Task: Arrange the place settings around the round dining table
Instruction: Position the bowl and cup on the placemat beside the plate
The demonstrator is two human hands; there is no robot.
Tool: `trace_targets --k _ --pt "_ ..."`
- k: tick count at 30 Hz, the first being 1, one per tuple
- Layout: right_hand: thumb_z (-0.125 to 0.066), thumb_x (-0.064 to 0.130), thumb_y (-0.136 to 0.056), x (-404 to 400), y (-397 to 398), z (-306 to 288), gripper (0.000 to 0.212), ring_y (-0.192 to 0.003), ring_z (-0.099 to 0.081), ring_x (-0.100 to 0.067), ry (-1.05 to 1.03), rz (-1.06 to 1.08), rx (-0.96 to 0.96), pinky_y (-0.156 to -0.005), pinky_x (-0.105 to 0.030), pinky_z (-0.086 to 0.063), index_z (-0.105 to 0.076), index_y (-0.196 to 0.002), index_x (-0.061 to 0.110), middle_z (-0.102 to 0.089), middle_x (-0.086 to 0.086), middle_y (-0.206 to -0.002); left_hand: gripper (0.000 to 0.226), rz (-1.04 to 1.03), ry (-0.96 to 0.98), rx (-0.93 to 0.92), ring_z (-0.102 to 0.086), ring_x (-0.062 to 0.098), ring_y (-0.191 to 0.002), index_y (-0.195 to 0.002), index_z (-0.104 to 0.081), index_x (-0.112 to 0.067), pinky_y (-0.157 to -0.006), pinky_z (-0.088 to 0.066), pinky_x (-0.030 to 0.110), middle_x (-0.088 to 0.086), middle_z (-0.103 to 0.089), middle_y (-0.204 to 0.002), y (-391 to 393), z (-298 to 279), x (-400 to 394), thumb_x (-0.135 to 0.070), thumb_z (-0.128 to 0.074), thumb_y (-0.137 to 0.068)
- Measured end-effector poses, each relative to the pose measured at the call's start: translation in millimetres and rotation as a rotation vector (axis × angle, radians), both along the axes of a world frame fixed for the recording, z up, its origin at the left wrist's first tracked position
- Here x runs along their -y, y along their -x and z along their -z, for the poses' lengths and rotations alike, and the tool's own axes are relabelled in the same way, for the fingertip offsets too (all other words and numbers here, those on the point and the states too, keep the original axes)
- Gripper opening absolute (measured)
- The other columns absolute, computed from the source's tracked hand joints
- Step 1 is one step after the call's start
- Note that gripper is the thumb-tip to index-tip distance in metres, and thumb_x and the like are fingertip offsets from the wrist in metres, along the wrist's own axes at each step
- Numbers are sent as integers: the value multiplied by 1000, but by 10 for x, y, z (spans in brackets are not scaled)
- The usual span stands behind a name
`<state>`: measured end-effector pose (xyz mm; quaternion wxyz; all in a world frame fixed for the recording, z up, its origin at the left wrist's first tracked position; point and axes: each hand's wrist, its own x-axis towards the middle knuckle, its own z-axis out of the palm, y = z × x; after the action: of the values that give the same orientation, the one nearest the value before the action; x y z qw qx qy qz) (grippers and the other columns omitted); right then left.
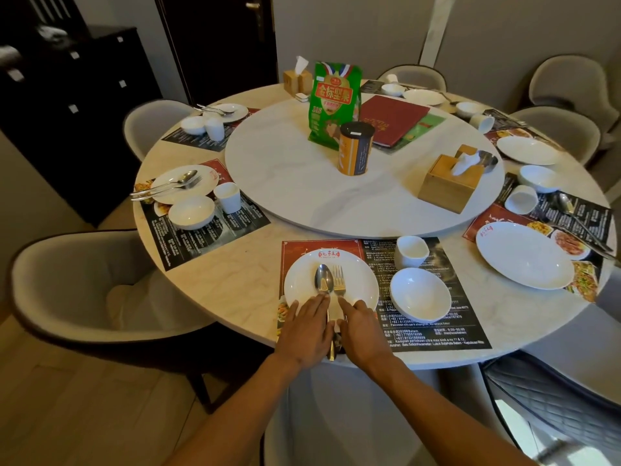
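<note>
— So, where do we have the cutlery?

— We have the silver metal spoon [323, 280] and the silver metal fork [338, 280] lying side by side on the round white plate [302, 280] nearest us, spoon to the left, their heads pointing at the table's centre and their handles running back over the plate's near rim between our hands.

— And our hands?

— Both reach forward from below, palms down. Our left hand [306, 327] lies flat with its fingers straight and close together, fingertips at the spoon's neck. Our right hand [359, 327] lies just beside it, fingers straight too, the forefinger touching the fork's neck. Neither hand curls round anything.

— What sits around that plate?

— It rests on a red and black printed paper placemat [433, 331] at the near edge of the round marble-look dining table [235, 284]. Just right of the plate stands a white bowl [420, 294], with a small white cup [411, 251] beyond it. Further out lies the white turntable [285, 176], carrying a green snack bag [332, 105] and an orange tin [354, 148].
</note>
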<state>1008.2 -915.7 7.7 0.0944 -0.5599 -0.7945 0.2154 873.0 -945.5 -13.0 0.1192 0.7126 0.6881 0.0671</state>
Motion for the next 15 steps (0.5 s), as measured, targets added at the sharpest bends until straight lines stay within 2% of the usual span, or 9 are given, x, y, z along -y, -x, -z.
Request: trace_targets --k 15 --pt "-52 16 -95 -15 -17 -7 52 -118 -53 -29 35 6 -59 -103 -38 -43 -36 -145 20 -53 -14 -128 57 5 19 8 -20 15 -146 -152 -18 -23 -121 -11 40 -4 -21 -159 -12 -32 18 -46 -21 -100"
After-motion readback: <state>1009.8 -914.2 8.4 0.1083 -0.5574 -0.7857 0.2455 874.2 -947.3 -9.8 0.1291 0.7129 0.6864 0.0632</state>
